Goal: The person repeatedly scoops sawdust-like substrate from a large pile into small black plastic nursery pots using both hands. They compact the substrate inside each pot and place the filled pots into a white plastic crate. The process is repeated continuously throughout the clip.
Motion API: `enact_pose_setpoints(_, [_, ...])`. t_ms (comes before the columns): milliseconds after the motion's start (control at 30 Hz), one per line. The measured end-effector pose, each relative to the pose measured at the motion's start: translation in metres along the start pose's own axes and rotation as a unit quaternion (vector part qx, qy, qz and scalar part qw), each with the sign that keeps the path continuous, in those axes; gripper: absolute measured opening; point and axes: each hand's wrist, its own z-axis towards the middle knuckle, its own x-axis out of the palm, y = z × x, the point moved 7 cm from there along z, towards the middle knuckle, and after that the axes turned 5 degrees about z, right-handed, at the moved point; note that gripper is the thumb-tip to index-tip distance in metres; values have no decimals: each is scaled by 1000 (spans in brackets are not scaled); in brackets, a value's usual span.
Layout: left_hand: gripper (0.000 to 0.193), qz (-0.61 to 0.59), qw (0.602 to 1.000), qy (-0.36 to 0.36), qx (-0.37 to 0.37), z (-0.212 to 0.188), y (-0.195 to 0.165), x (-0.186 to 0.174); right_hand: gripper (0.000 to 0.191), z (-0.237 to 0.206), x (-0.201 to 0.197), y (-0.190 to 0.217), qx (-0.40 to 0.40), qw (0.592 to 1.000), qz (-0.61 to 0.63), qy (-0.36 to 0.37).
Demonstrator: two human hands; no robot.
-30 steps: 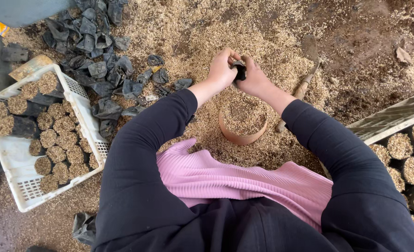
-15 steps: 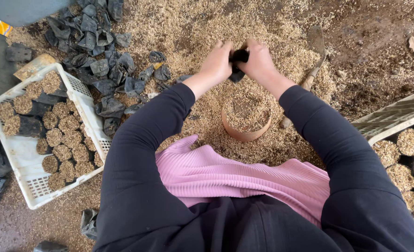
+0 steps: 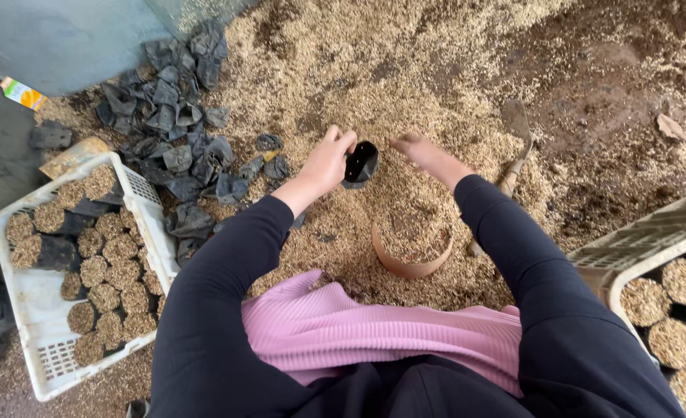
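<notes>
Both hands hover over the husk-strewn floor. Left hand pinches one small black bag by its rim, mouth open, held above and just left of the ring; right hand is free, fingers spread and loosely extended, just right of the bag and not touching it.

Far left, one small package lies by the grey wall: oblong, white with orange and green. Below it stands one white crate, holding about twenty filled bags topped with husk, several black sides showing. Behind the crate, a heap of empty black bags lies flat on the floor, too many and too overlapped to count.

Near the middle, one brown ring full of husk sits on the floor, below both hands. One trowel lies just right of the right hand. At the right edge, a second white crate holds at least five more filled bags.
</notes>
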Motion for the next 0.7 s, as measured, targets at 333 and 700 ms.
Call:
enact_pose_setpoints(333, [19, -221, 963, 7, -155, -14, 10, -7, 66, 30, 76, -9, 10, 897, -443, -3])
enact_pose_setpoints(700, [18, -84, 994, 7, 69, -9, -38, 23, 21, -6, -51, -56, 132, 941, 307, -47])
